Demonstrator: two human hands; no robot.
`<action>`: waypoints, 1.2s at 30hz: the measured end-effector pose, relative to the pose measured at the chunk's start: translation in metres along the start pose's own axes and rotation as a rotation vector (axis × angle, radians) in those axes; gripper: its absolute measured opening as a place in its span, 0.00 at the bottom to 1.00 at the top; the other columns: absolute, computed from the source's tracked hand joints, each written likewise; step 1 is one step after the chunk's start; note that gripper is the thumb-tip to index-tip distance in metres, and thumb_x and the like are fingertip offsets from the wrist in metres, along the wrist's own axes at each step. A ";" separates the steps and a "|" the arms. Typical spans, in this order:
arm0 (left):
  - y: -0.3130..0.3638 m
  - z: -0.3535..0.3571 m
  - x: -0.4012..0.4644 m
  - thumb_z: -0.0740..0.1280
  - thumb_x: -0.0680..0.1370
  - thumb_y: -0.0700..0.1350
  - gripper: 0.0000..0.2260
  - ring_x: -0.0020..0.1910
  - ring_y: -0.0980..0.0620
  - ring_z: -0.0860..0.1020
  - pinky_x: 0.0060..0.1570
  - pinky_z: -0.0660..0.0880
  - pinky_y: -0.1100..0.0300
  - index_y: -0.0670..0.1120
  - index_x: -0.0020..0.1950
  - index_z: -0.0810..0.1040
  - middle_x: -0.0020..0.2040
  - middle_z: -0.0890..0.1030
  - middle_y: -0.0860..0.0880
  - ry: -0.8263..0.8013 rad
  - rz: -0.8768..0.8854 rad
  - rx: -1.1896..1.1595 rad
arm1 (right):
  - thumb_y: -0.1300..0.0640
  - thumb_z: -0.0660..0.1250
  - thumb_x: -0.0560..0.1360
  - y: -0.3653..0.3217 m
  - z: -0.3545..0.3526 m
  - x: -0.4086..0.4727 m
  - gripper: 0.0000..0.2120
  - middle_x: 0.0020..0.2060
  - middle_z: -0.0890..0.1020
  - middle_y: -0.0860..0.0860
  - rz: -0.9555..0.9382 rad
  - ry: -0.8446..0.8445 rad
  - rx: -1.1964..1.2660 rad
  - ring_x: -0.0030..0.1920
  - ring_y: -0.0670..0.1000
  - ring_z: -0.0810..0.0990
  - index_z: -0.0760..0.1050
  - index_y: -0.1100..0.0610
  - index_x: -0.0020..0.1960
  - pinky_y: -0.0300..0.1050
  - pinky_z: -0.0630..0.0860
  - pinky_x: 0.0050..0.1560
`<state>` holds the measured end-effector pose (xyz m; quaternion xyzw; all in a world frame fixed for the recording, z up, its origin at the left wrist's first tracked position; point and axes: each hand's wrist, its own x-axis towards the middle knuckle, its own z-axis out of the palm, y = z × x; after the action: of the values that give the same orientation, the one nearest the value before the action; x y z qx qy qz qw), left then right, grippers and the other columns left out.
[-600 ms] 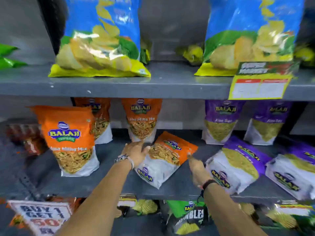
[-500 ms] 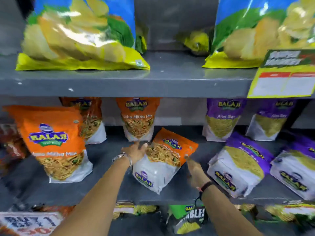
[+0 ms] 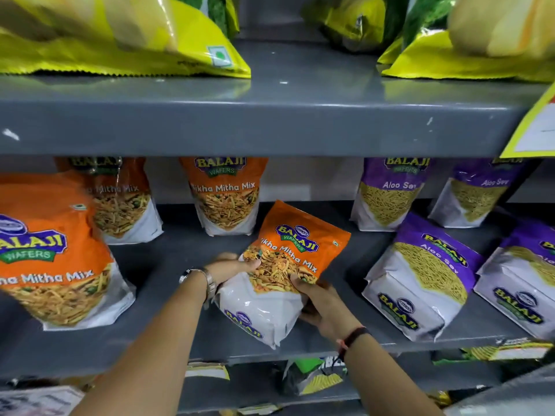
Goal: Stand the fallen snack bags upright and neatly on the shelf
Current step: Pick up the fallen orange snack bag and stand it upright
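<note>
An orange Tikha Mitha Mix bag (image 3: 288, 259) lies tilted back on the grey middle shelf (image 3: 180, 340), its white bottom toward me. My left hand (image 3: 231, 270) grips its left edge and my right hand (image 3: 318, 304) grips its lower right side. Two purple Aloo Sev bags lie fallen to the right, one (image 3: 420, 277) beside my right hand and another (image 3: 522, 277) at the frame edge. Upright orange bags stand at the left front (image 3: 51, 253) and at the back (image 3: 228, 196).
Two purple bags (image 3: 390, 193) stand upright at the back right. The upper shelf (image 3: 270, 115) hangs close above, carrying large yellow chip bags (image 3: 120, 40). A yellow price tag (image 3: 534, 127) hangs at its right. More packets sit on the shelf below.
Both hands have closed onto the fallen orange bag, which they were only reaching for before. The view has moved closer to the shelf.
</note>
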<state>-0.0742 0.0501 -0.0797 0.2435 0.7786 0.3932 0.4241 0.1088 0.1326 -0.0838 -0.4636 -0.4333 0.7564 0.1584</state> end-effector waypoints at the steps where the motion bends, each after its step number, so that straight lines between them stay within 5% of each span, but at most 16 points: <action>1: -0.002 0.002 -0.005 0.73 0.50 0.64 0.37 0.51 0.45 0.78 0.58 0.73 0.51 0.38 0.47 0.78 0.51 0.80 0.41 -0.006 -0.004 -0.025 | 0.58 0.71 0.69 0.000 -0.002 -0.004 0.19 0.54 0.80 0.59 -0.010 0.008 0.011 0.50 0.57 0.79 0.68 0.59 0.57 0.49 0.79 0.41; 3: -0.006 0.009 -0.016 0.75 0.52 0.61 0.34 0.54 0.41 0.79 0.63 0.73 0.45 0.39 0.48 0.79 0.54 0.81 0.39 -0.010 0.015 -0.110 | 0.60 0.71 0.69 0.001 -0.008 -0.014 0.18 0.53 0.79 0.58 -0.039 0.012 0.022 0.50 0.58 0.78 0.66 0.58 0.54 0.54 0.78 0.48; 6: -0.006 0.027 -0.047 0.75 0.62 0.52 0.18 0.54 0.40 0.79 0.61 0.74 0.43 0.42 0.45 0.79 0.52 0.81 0.39 -0.011 0.040 -0.240 | 0.63 0.70 0.69 0.004 -0.022 -0.031 0.20 0.53 0.77 0.57 -0.122 0.007 0.027 0.49 0.57 0.77 0.64 0.57 0.56 0.51 0.76 0.45; 10: -0.012 0.056 -0.083 0.67 0.73 0.40 0.02 0.42 0.48 0.79 0.44 0.77 0.55 0.43 0.41 0.77 0.40 0.82 0.46 0.004 0.112 -0.479 | 0.65 0.70 0.69 0.009 -0.046 -0.056 0.22 0.53 0.78 0.55 -0.226 -0.032 -0.019 0.54 0.60 0.78 0.64 0.56 0.58 0.61 0.77 0.54; 12: -0.018 0.069 -0.102 0.64 0.74 0.36 0.04 0.36 0.53 0.82 0.35 0.79 0.61 0.43 0.44 0.78 0.34 0.85 0.50 0.015 0.162 -0.542 | 0.66 0.70 0.69 0.013 -0.058 -0.070 0.24 0.57 0.78 0.56 -0.280 -0.063 -0.070 0.54 0.58 0.78 0.64 0.55 0.61 0.56 0.80 0.46; 15: -0.031 0.085 -0.128 0.64 0.73 0.34 0.09 0.38 0.53 0.83 0.34 0.80 0.61 0.41 0.51 0.77 0.39 0.85 0.50 0.035 0.217 -0.595 | 0.67 0.69 0.70 0.018 -0.071 -0.094 0.27 0.58 0.78 0.57 -0.369 -0.134 -0.150 0.50 0.54 0.75 0.62 0.55 0.64 0.38 0.73 0.30; 21: -0.041 0.106 -0.167 0.64 0.72 0.34 0.12 0.47 0.48 0.79 0.47 0.76 0.54 0.43 0.55 0.75 0.49 0.81 0.47 0.085 0.286 -0.640 | 0.70 0.68 0.69 0.026 -0.089 -0.119 0.28 0.59 0.77 0.60 -0.450 -0.194 -0.187 0.59 0.59 0.75 0.61 0.58 0.64 0.57 0.74 0.58; 27: -0.039 0.100 -0.175 0.63 0.73 0.32 0.10 0.41 0.54 0.81 0.35 0.80 0.64 0.43 0.52 0.76 0.45 0.81 0.48 0.164 0.332 -0.595 | 0.71 0.67 0.69 0.021 -0.079 -0.126 0.26 0.51 0.79 0.52 -0.468 -0.246 -0.174 0.54 0.52 0.76 0.62 0.57 0.61 0.55 0.74 0.59; 32: -0.029 0.070 -0.153 0.64 0.74 0.36 0.09 0.57 0.43 0.76 0.62 0.72 0.44 0.46 0.51 0.76 0.56 0.79 0.42 0.418 0.324 -0.477 | 0.72 0.67 0.69 0.004 -0.036 -0.107 0.25 0.52 0.78 0.54 -0.510 -0.256 -0.187 0.48 0.48 0.77 0.64 0.62 0.63 0.46 0.77 0.51; 36: -0.022 0.033 -0.127 0.63 0.74 0.34 0.11 0.57 0.44 0.74 0.62 0.70 0.46 0.40 0.56 0.74 0.55 0.77 0.43 0.523 0.327 -0.404 | 0.72 0.68 0.68 -0.008 0.005 -0.076 0.23 0.52 0.78 0.54 -0.548 -0.263 -0.215 0.52 0.51 0.77 0.66 0.58 0.60 0.48 0.76 0.53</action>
<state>0.0192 -0.0394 -0.0497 0.1672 0.7183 0.6505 0.1817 0.1427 0.0855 -0.0339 -0.2420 -0.6362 0.6889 0.2491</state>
